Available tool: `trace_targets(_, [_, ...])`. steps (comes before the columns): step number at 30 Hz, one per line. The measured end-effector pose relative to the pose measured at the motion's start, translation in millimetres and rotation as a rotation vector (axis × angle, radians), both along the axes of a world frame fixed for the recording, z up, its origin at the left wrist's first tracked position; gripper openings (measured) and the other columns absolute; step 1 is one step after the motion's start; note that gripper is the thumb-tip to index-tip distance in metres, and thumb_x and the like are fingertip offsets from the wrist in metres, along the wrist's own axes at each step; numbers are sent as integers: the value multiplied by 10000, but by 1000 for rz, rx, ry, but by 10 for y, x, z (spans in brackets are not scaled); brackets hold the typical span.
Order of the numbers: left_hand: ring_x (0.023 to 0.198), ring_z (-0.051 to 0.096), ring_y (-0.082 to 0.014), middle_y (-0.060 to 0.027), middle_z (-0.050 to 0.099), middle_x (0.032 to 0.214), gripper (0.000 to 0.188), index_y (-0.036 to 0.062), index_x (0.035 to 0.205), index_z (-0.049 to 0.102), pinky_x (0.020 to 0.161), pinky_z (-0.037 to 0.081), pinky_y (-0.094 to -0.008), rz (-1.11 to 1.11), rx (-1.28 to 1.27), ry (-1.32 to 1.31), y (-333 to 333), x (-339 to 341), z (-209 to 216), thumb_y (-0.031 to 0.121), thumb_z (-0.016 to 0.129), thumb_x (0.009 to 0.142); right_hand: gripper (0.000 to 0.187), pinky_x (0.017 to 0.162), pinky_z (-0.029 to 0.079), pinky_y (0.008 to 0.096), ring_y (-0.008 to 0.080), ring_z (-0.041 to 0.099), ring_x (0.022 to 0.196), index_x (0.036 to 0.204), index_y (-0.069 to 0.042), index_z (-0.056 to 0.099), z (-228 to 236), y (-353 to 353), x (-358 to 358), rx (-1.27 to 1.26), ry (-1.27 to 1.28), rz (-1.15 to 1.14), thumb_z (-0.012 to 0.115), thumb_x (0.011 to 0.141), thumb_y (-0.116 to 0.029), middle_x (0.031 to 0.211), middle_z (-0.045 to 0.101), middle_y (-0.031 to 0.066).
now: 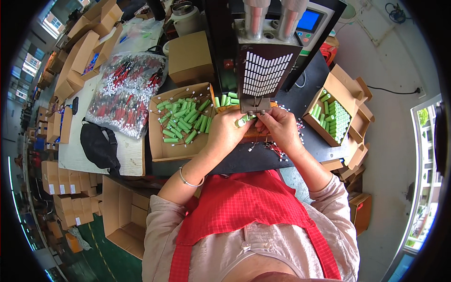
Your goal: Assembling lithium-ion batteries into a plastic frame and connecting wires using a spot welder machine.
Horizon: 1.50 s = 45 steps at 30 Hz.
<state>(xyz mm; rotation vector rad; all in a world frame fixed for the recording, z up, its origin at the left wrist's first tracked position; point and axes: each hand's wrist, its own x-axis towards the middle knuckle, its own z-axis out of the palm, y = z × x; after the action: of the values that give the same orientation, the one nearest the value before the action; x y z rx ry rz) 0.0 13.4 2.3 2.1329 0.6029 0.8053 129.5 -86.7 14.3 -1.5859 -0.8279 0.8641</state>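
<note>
My left hand (226,128) is closed around a green cylindrical battery cell (241,122), its pale end facing up toward me. The cell sits just below the head of a spot welder (265,70), a dark machine with a slotted vent plate and two metal cylinders on top. My right hand (283,129) pinches right under the same head, close to the left fingertips; what lies in its fingers is too small to make out. More green cells (229,100) stand behind my left hand. Red wire leads with white connectors (276,149) lie beneath my right hand.
Left of my hands, an open carton (162,151) holds loose green cells with leads. Beyond it lie a bag of red-and-black wire leads (127,89), a closed box (190,56) and a black cloth item (99,143). At right stands a carton of neatly stacked green cells (339,120).
</note>
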Motion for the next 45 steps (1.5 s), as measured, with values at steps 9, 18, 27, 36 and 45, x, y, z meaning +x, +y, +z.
trace_targets(9, [644, 637, -228, -155, 638, 749, 216, 3, 925, 654, 574, 485, -287, 67, -63, -110, -126, -145, 155, 116, 685, 743, 338, 820, 458, 277, 162, 567, 940, 1180, 6, 464, -15, -366, -139, 144, 387, 109, 492, 917, -204, 1020, 579, 97])
trace_targets(18, [641, 626, -144, -127, 647, 755, 199, 1, 932, 653, 565, 478, -245, 118, -137, -217, -252, -183, 162, 52, 680, 741, 404, 858, 438, 323, 194, 570, 965, 1158, 21, 482, -85, -495, -370, 113, 830, 67, 456, 925, -309, 1068, 582, 136])
trace_targets(27, [692, 555, -50, -41, 639, 871, 357, -20, 1098, 574, 584, 456, -175, -114, -885, -262, -108, -344, 119, 36, 679, 761, 166, 590, 396, 209, 84, 502, 633, 876, -43, 615, -91, -442, -216, 71, 677, -42, 604, 850, -206, 701, 562, 0])
trace_targets(36, [690, 584, -86, -58, 655, 863, 281, -9, 1006, 594, 580, 477, -238, -55, -407, -141, -20, -165, -16, 62, 693, 753, 242, 524, 395, 193, 25, 477, 610, 900, -1, 650, 190, -212, 22, -97, 45, 120, 600, 860, -234, 704, 577, -23])
trace_targets(45, [610, 626, -200, -141, 621, 700, 172, 16, 907, 638, 556, 471, -286, -25, -112, -83, -20, -48, 34, 36, 651, 737, 217, 514, 434, 197, 57, 515, 586, 895, -13, 665, 166, -26, 86, -130, 114, 170, 597, 854, -215, 694, 581, -1])
